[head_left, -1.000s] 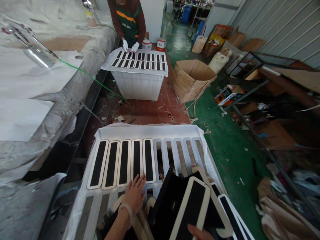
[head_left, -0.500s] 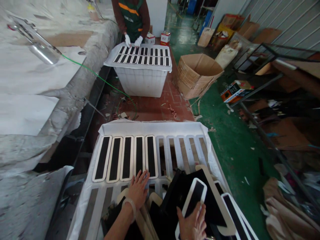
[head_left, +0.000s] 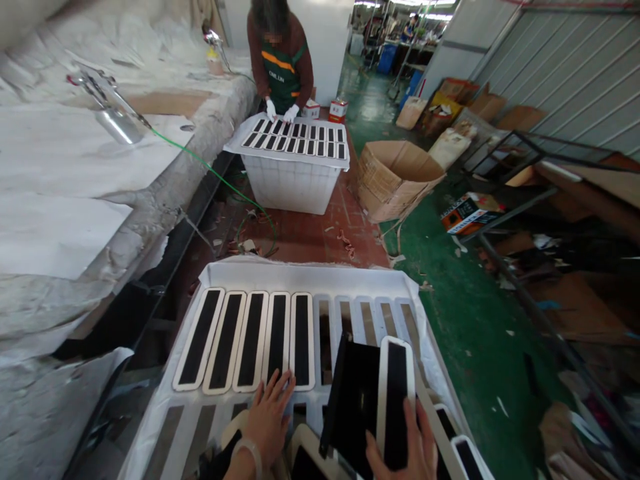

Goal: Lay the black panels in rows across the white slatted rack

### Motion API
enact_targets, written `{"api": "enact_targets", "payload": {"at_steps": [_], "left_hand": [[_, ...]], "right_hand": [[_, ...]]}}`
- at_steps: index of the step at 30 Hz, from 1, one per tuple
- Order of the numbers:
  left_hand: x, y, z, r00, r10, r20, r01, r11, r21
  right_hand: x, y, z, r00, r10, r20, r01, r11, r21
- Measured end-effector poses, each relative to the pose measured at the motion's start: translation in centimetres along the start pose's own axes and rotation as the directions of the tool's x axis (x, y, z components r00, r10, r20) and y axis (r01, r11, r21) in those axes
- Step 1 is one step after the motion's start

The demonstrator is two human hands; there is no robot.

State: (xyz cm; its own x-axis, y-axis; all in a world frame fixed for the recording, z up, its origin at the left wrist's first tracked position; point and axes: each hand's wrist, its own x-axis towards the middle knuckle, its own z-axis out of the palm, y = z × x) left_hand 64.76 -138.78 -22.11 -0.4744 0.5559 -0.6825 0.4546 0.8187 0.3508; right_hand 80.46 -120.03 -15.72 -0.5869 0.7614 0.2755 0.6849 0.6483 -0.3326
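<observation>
On a white sheeted surface (head_left: pixel 310 275) stands a row of several cream-rimmed panels with black centres; the rightmost (head_left: pixel 302 340) is upright beside the bare outlined slots (head_left: pixel 345 323). My left hand (head_left: pixel 270 413), fingers spread, rests at the lower ends of these panels and holds nothing. My right hand (head_left: pixel 407 443) grips the lower part of another white-rimmed panel (head_left: pixel 397 373) by its edges. Beneath that panel lies a black piece (head_left: pixel 355 393), and more rimmed panels (head_left: pixel 470 460) lie at the lower right.
Ahead, a gloved person (head_left: pixel 283 67) works at a white bin (head_left: pixel 293 183) topped with similar panels. A cardboard box (head_left: pixel 395 180) stands right of it. A spray gun (head_left: pixel 113 113) with a green hose lies at left; a metal rack (head_left: pixel 530 293) is at right.
The view has tilted up. The panel in my right hand has turned more upright and moved up toward the slots. My left hand stays by the row with its fingers spread.
</observation>
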Motion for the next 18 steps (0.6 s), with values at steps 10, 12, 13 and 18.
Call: {"api": "enact_targets", "payload": {"at_steps": [10, 12, 13, 18], "left_hand": [[0.4, 0.0, -0.6, 0.997, -0.023, 0.074, 0.025, 0.999, -0.028], [0.5, 0.0, -0.7, 0.997, -0.029, 0.074, 0.031, 0.999, -0.031], [0.5, 0.1, -0.8, 0.997, -0.031, 0.072, 0.033, 0.999, -0.029], [0.6, 0.1, -1.1, 0.995, -0.035, 0.092, 0.037, 0.999, -0.017]], "right_hand": [[7.9, -5.5, 5.6, 0.980, -0.198, 0.027, 0.200, 0.976, -0.090], [7.8, -6.4, 6.6, 0.983, -0.160, 0.085, 0.172, 0.973, -0.153], [7.5, -6.9, 7.1, 0.984, -0.135, 0.116, 0.154, 0.972, -0.176], [5.9, -8.5, 9.2, 0.978, -0.054, 0.200, 0.111, 0.952, -0.285]]}}
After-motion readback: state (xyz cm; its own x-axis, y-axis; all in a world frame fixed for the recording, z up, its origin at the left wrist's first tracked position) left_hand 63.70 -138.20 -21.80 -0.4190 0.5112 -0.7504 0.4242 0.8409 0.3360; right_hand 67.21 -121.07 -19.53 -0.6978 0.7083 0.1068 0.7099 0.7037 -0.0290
